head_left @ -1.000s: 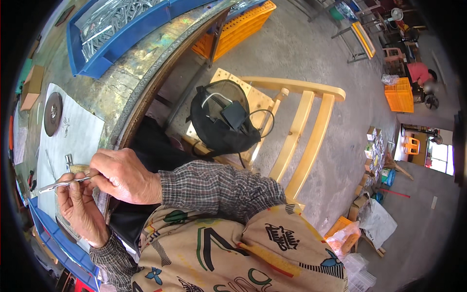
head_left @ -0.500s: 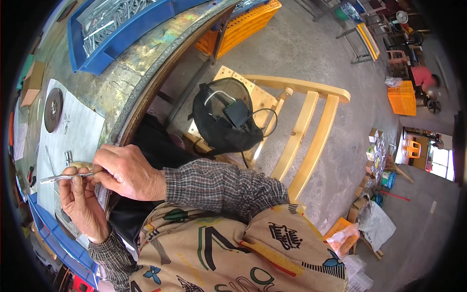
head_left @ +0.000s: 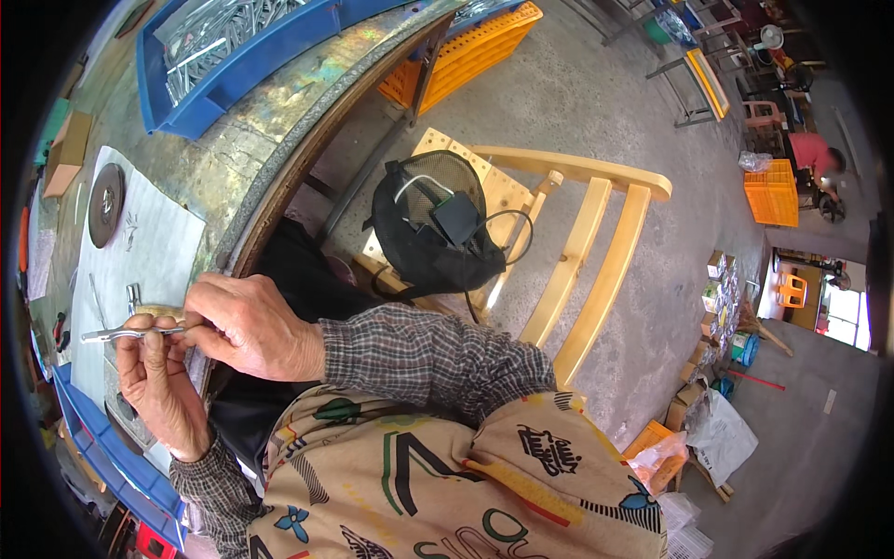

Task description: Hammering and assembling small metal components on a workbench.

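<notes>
My left hand (head_left: 166,396) pinches a slim silver metal piece (head_left: 110,334) between thumb and fingertips, above the table's edge. It lies nearly level, its free end pointing left. My right hand (head_left: 256,326) closes its fingers at the other end of the piece; that end is hidden by the fingers. Behind the hands, a hammer-like tool with a small metal head (head_left: 133,296) and a tan handle (head_left: 160,309) rests on a white sheet (head_left: 172,233). A dark round disc (head_left: 106,205) and a thin rod (head_left: 97,296) lie on the sheet too.
A blue bin (head_left: 219,98) of thin metal pieces stands on the worn table (head_left: 247,154). Blue trays (head_left: 116,456) sit at lower left. To the right, a wooden chair (head_left: 582,252) bears a black mesh bag (head_left: 433,233). A person (head_left: 815,154) is far off at the right.
Both hands stay on the metal piece with nearly the same grip. The whole view has shifted slightly; nothing is visibly taken up or let go.
</notes>
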### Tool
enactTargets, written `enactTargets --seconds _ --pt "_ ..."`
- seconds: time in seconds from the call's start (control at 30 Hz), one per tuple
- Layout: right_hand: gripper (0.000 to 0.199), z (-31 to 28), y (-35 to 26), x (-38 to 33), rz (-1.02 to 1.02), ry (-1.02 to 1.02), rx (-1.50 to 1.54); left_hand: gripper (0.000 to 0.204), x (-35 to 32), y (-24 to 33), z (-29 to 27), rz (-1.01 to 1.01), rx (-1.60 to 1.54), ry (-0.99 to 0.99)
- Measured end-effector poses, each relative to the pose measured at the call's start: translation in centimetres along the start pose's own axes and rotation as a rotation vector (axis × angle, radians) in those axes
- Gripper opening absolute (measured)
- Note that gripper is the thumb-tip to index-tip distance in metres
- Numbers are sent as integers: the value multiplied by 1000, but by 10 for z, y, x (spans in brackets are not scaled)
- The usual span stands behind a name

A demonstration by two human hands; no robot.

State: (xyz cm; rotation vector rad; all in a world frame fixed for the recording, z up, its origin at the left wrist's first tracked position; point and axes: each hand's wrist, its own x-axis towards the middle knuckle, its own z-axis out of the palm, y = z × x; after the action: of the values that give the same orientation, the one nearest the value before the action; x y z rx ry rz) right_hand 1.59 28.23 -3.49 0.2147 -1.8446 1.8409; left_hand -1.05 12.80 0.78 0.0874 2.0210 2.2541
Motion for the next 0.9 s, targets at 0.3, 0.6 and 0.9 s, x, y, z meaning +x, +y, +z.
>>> enactTargets --seconds 0.3,0.6,0.9 --pt "17 1 -1 -5 -7 -16 -2 19 -5 -2 -2 5 -19 -12" --pt "19 -5 -2 -9 8 -99 -4 18 -12 -2 -2 4 -18 7" --pt "20 -121 58 -2 164 -128 -723 17 -14 0 1 -12 -32 -28"
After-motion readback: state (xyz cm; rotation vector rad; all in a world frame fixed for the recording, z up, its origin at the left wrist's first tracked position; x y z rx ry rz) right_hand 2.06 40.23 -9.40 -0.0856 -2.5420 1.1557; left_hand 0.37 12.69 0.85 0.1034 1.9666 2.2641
